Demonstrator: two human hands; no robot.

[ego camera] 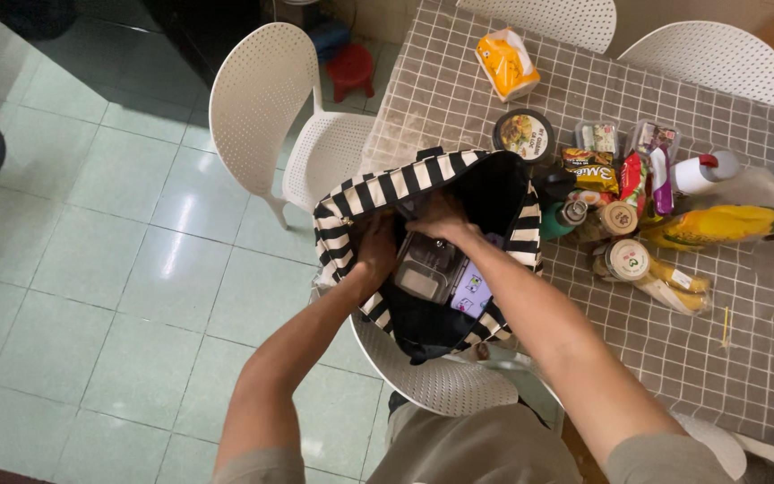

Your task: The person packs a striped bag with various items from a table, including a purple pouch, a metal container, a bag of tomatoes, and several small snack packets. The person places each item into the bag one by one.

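Your two hands are inside one striped bag (378, 193) on a chair (441, 385) beside the table (459, 90). Your left hand (376, 246) grips the bag's rim, fingers curled. Your right hand (441, 220) reaches down onto a clear box (425, 269); its fingers are hidden.

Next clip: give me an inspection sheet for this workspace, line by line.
Surface: grey small-tiled table, largely covered on its right half.
Job's things: black-and-white striped bag resting open on a white chair seat; a clear plastic container and a pale packet show inside it.
Clutter: orange snack pack, round lidded tub, jars, wrapped packets, a yellow bag.
Grippers: left hand and right hand both reach into the bag's mouth; whether either grips anything cannot be told.
Cables: nothing seen.
Surroundings: green tiled floor, white perforated chairs, red stool.
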